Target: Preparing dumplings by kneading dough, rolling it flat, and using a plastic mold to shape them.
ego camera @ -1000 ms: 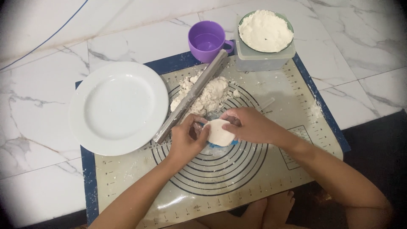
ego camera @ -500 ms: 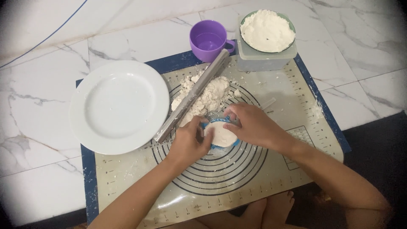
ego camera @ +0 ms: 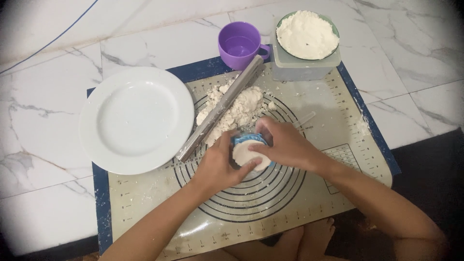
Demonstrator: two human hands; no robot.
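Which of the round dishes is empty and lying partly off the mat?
The white plate, left of the hands: it is bare and overhangs the mat's left edge. The bowl is heaped with flour, and the purple cup is off the mat.

Two bare forearms, no sleeves, left hand, right hand, bare feet
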